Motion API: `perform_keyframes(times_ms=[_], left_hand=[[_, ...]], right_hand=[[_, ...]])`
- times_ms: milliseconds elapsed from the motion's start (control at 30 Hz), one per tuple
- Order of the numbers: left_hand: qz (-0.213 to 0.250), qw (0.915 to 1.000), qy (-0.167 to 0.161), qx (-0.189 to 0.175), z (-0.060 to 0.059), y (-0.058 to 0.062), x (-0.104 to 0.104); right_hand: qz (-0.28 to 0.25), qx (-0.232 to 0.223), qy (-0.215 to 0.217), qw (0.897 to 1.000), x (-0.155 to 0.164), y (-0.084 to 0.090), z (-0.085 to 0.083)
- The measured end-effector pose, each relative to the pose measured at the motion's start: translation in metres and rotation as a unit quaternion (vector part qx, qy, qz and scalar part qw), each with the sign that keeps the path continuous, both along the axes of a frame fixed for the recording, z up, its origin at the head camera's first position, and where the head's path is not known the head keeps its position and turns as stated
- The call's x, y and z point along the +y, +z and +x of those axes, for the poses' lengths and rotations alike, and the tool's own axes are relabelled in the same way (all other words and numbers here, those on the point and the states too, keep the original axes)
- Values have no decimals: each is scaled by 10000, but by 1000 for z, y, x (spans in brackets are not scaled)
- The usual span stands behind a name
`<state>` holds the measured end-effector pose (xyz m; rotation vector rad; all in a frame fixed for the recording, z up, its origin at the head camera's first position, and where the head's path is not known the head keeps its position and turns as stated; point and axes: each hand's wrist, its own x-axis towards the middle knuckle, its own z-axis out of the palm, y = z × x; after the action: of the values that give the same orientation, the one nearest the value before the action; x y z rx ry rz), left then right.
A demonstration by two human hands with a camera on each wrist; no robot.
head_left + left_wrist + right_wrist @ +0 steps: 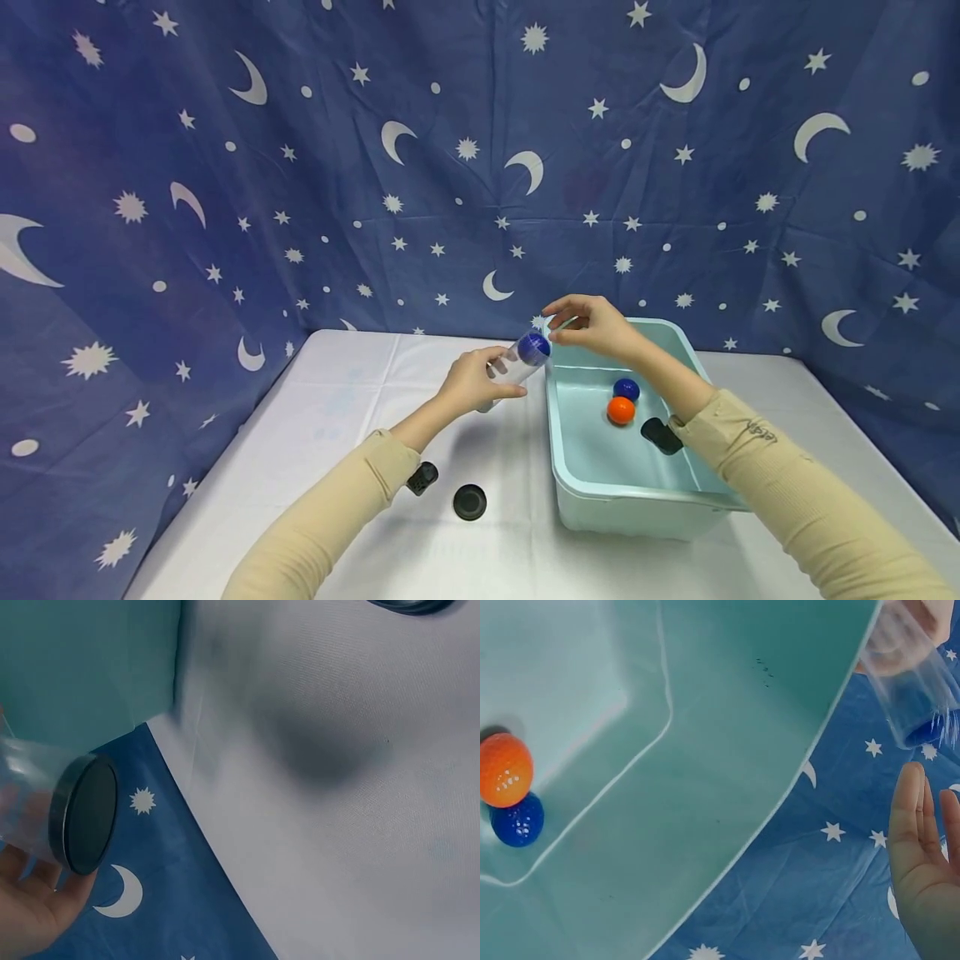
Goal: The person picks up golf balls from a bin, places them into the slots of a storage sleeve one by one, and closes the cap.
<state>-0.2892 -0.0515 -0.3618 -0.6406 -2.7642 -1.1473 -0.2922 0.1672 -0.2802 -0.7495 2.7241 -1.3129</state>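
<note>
Clear cylindrical tube [514, 372]: gripped in the left hand [472, 380], tilted, its dark-capped base [91, 816] protruding below that hand. A blue ball [533, 348] sits at the raised end, beyond the left fingers and just beside the right hand's [594, 327] fingertips.

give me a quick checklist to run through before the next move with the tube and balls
1. Left hand gripping the clear tube: ok.
2. Lower end closed: ok, a black cap covers it.
3. Upper end uncovered: ok, no lid shows there; a round black lid lies on the table.
4. Blue ball at the upper end: ok.
5. Tube upright: not ok, it is tilted.
6. Right hand free: ok, it holds nothing visible, close to the tube's upper end.
</note>
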Motion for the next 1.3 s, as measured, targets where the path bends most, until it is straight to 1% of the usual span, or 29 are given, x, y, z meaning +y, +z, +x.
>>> perform_keyframes(times_ms=[67,167,300,500,667,900,1100,1300], left_hand=[[25,10000,-76,40,0,0,1],[160,9998,-147,-36,0,-1,0],[335,9993,-82,-170,0,-4,-2],[366,9990,-35,-267,1,-4,-3],[311,9991,39,-301,4,-5,-6],[328,9992,99,-206,4,-10,-11],[406,9986,151,-310,5,-13,-16],[466,9980,197,-381,6,-16,-19]], right_hand=[[-60,4,-21,10000,1,1,0],[-15,17,-46,10000,3,1,-1],[96,-41,-57,9999,7,-1,0],[119,-32,-84,9999,11,-5,1],[101,-26,-108,9999,14,-6,0],[186,-45,-207,9996,17,-8,-3],[369,-48,-222,9991,21,-12,-6],[501,89,-207,9985,26,-18,-10]])
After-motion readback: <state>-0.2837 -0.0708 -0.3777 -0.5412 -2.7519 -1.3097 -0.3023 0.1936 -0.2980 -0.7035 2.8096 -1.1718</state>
